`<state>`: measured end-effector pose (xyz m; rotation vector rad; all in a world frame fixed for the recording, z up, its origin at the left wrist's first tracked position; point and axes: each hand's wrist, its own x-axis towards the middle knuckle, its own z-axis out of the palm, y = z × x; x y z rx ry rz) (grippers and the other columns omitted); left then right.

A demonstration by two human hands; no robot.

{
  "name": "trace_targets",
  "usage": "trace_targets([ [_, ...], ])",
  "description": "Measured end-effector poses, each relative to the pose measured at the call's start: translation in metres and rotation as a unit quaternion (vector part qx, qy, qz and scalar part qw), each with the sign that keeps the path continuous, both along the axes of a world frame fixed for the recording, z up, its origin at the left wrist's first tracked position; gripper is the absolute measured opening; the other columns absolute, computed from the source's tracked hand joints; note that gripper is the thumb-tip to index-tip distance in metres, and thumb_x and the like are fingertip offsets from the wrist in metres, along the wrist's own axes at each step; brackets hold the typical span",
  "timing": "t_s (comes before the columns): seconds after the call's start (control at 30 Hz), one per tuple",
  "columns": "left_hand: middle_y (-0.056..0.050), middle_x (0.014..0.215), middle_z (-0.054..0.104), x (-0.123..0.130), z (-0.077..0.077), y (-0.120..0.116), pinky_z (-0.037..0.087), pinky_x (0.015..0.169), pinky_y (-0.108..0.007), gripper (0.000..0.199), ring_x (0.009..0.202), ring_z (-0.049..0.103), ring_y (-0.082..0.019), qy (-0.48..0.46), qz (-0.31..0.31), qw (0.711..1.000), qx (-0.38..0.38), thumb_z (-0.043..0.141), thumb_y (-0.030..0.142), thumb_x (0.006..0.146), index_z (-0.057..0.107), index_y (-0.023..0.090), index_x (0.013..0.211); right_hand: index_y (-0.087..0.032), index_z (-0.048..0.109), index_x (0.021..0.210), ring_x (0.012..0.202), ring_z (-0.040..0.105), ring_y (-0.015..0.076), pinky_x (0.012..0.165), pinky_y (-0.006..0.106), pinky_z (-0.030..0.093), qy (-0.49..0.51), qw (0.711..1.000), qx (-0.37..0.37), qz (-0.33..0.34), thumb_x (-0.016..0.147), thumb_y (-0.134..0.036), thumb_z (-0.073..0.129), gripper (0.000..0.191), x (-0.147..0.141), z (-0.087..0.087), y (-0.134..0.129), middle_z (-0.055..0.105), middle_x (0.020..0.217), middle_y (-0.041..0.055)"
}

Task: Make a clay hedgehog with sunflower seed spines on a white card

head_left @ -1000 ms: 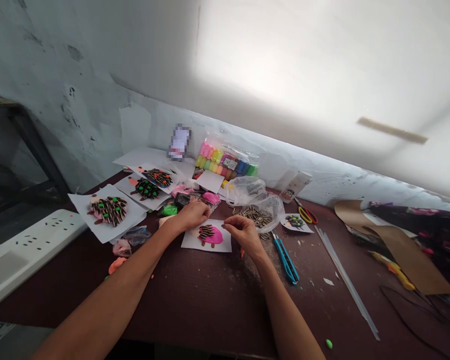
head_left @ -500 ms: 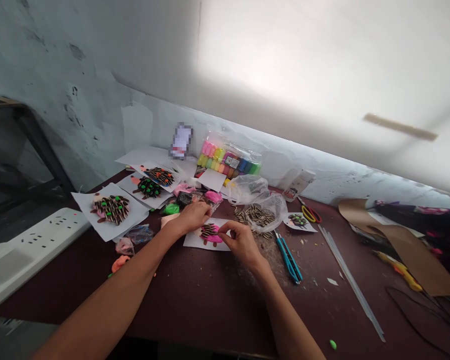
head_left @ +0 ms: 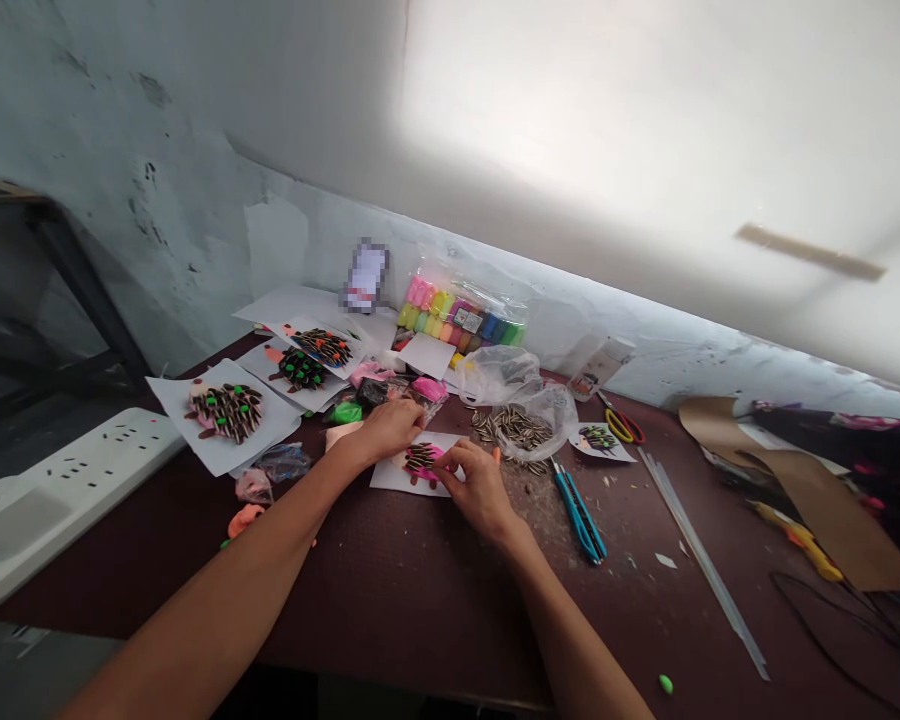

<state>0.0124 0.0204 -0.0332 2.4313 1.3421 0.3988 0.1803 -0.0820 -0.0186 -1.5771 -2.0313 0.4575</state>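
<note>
Scissors [head_left: 620, 425] and a blue craft knife [head_left: 580, 522] lie on the table [head_left: 420, 610].

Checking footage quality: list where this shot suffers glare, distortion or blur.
In the head view, glare washes out the pale wall at upper right; the wide lens tilts the dark table and bends its front edge; a pixelated block hides an item at the back; the left hand and right hand show no obvious blur.

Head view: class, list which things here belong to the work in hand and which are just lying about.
In use: left hand, right hand, pink clay seed picture, sunflower seeds.

Lying about: scissors, blue craft knife, power strip, brown paper.
</note>
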Motion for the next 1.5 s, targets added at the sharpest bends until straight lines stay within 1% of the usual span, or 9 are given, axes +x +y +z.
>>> trace_targets([
  [0.07, -0.007, 0.098, 0.071, 0.0, 0.0, 0.0, 0.048, 0.08, -0.026, 0.017, 0.095, 0.064, -0.021, -0.001, -0.001, 1.0, -0.001, 0.052, 0.014, 0.081, 0.068, 0.019, 0.083, -0.02, 0.068, 0.074, 0.077, 0.057, 0.0148, 0.082, 0.028, 0.041, 0.007, 1.0, 0.007, 0.007, 0.082, -0.012, 0.064, 0.012, 0.0, -0.001, 0.0, 0.061, 0.078, 0.0008],
  [0.17, -0.007, 0.098, 0.071, 0.0, 0.0, 0.0, 0.048, 0.081, -0.026, 0.017, 0.096, 0.064, -0.021, 0.0, -0.006, 1.0, -0.004, 0.051, 0.015, 0.082, 0.068, 0.018, 0.084, -0.02, 0.069, 0.075, 0.076, 0.057, 0.0144, 0.077, 0.025, 0.041, 0.012, 1.0, 0.019, 0.007, 0.083, -0.012, 0.063, 0.012, -0.001, -0.003, 0.001, 0.061, 0.078, 0.0009],
  [0.33, -0.007, 0.095, 0.072, 0.0, 0.001, 0.0, 0.049, 0.08, -0.027, 0.018, 0.094, 0.065, -0.021, 0.006, -0.003, 1.0, -0.01, 0.051, 0.015, 0.082, 0.069, 0.018, 0.083, -0.019, 0.068, 0.073, 0.077, 0.058, 0.0142, 0.075, 0.024, 0.04, 0.02, 1.0, 0.022, 0.006, 0.083, -0.013, 0.065, 0.012, -0.001, -0.006, 0.003, 0.061, 0.076, 0.0004],
  [0.53, -0.007, 0.097, 0.072, 0.001, 0.002, 0.0, 0.049, 0.08, -0.027, 0.018, 0.094, 0.064, -0.021, 0.005, -0.006, 1.0, -0.008, 0.051, 0.015, 0.082, 0.069, 0.018, 0.084, -0.02, 0.069, 0.073, 0.077, 0.057, 0.0141, 0.074, 0.024, 0.039, 0.02, 0.999, 0.025, 0.009, 0.083, -0.012, 0.064, 0.013, -0.002, -0.008, 0.003, 0.061, 0.076, 0.0005],
  [0.73, -0.007, 0.096, 0.072, 0.001, 0.001, -0.001, 0.049, 0.08, -0.026, 0.019, 0.093, 0.064, -0.02, -0.002, -0.002, 1.0, 0.002, 0.051, 0.014, 0.082, 0.069, 0.018, 0.083, -0.021, 0.068, 0.071, 0.078, 0.057, 0.015, 0.075, 0.025, 0.038, -0.021, 0.999, 0.03, 0.009, 0.083, -0.012, 0.062, 0.016, -0.003, -0.01, 0.002, 0.06, 0.076, 0.0005],
  [1.0, -0.007, 0.094, 0.072, 0.001, 0.001, -0.001, 0.048, 0.077, -0.026, 0.019, 0.093, 0.065, -0.021, 0.006, 0.005, 1.0, -0.003, 0.05, 0.016, 0.083, 0.069, 0.019, 0.084, -0.021, 0.064, 0.072, 0.079, 0.055, 0.0153, 0.075, 0.025, 0.035, -0.076, 0.995, 0.057, 0.023, 0.085, -0.008, 0.057, 0.019, -0.006, -0.009, 0.0, 0.061, 0.078, 0.001],
  [1.2, -0.007, 0.093, 0.072, 0.002, 0.0, 0.0, 0.049, 0.077, -0.026, 0.019, 0.091, 0.065, -0.02, 0.005, 0.004, 1.0, -0.001, 0.051, 0.014, 0.082, 0.07, 0.018, 0.083, -0.02, 0.063, 0.073, 0.08, 0.054, 0.0152, 0.075, 0.025, 0.033, -0.076, 0.995, 0.06, 0.037, 0.084, -0.006, 0.055, 0.02, -0.007, -0.008, 0.0, 0.06, 0.079, 0.0006],
  [1.3, -0.007, 0.092, 0.072, 0.002, -0.002, 0.001, 0.048, 0.077, -0.025, 0.019, 0.091, 0.065, -0.02, 0.004, 0.004, 1.0, 0.006, 0.051, 0.015, 0.082, 0.07, 0.018, 0.083, -0.02, 0.062, 0.073, 0.078, 0.053, 0.0148, 0.072, 0.024, 0.033, -0.078, 0.994, 0.059, 0.046, 0.084, -0.006, 0.054, 0.019, -0.007, -0.009, 0.002, 0.058, 0.079, 0.0009],
  [1.5, -0.008, 0.096, 0.072, 0.002, -0.004, 0.001, 0.048, 0.077, -0.027, 0.019, 0.092, 0.065, -0.021, 0.006, 0.005, 1.0, 0.008, 0.051, 0.016, 0.083, 0.07, 0.018, 0.084, -0.019, 0.061, 0.072, 0.075, 0.051, 0.0143, 0.069, 0.024, 0.033, -0.085, 0.993, 0.054, 0.057, 0.085, -0.005, 0.054, 0.02, -0.007, -0.011, 0.005, 0.057, 0.078, 0.0008],
])
